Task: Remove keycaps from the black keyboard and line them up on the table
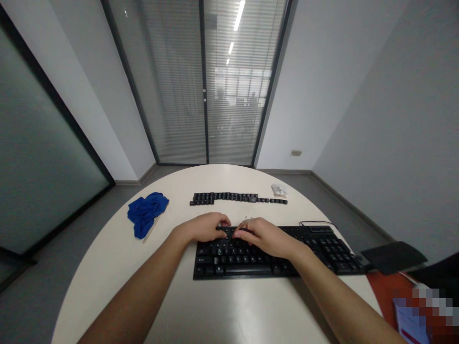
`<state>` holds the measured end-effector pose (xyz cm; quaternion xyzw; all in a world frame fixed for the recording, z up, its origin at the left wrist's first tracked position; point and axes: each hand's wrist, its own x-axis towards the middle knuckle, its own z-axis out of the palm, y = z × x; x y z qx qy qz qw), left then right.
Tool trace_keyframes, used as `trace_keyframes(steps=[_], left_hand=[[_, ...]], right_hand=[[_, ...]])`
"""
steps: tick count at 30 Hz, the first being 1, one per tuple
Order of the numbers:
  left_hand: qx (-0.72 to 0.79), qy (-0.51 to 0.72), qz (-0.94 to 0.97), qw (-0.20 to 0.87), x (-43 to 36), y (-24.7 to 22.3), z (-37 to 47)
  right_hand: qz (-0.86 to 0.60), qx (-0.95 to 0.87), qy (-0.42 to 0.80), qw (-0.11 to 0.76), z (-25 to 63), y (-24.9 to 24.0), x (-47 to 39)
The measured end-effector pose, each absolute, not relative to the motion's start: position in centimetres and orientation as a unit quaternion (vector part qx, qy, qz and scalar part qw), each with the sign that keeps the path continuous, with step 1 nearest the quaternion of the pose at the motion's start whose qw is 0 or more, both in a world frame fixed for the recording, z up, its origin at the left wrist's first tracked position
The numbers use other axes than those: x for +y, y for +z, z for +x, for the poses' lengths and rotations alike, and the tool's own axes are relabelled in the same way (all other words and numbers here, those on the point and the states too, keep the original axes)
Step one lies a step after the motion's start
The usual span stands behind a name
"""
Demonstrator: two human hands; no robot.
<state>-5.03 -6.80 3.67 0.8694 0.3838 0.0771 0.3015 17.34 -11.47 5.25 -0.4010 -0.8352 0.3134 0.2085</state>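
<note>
While 2 hands bend over the far left part of the keyboard (251, 271) in the head view, their fingers sit close together among the keys. The left hand (210, 227) curls at the far left corner, thumb and fingertips on or just above the keys; the right hand (268, 236) reaches in beside it, thumb and forefinger bent near each other. Whether either set of fingers grips a key, I cannot tell; nothing larger shows in them.

Handled well, I judge, this spot calls for light, straight pressure on 1 key at a time, with the left hand steadying the frame and the right wrist kept off neighbouring keys. A sideways push could tilt a key or slide the keyboard.

Beyond it lie loose keycaps (233, 196) in rows, stepped at the left and thinning to 1 line at the right; a sleeve could easily disturb them. A clear packet (278, 190) lies at the far right, a crumpled blue cloth (147, 212) at the left. The pale desk (222, 306) has a rounded far edge and some near glare. Past it stand glass panels (236, 119) with blinds, plain walls (344, 71) and a grey floor (143, 174).
</note>
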Motion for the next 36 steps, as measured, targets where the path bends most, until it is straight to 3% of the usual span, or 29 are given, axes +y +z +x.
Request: trace_keyframes(steps=[22, 29, 36], left_hand=[[0.404, 0.069, 0.878, 0.247, -7.4, 3.5, -4.9], [0.348, 0.092, 0.885, 0.294, -8.1, 4.0, -4.5], [0.312, 0.123, 0.871, 0.359, -8.0, 3.7, -3.9]], right_hand=[[-0.441, -0.808, 0.31, 0.24, 17.8, 4.0, -10.5], [-0.425, -0.79, 0.329, 0.295, 17.2, 2.0, -10.1], [-0.384, -0.754, 0.426, 0.319, 17.0, 1.4, -9.9]])
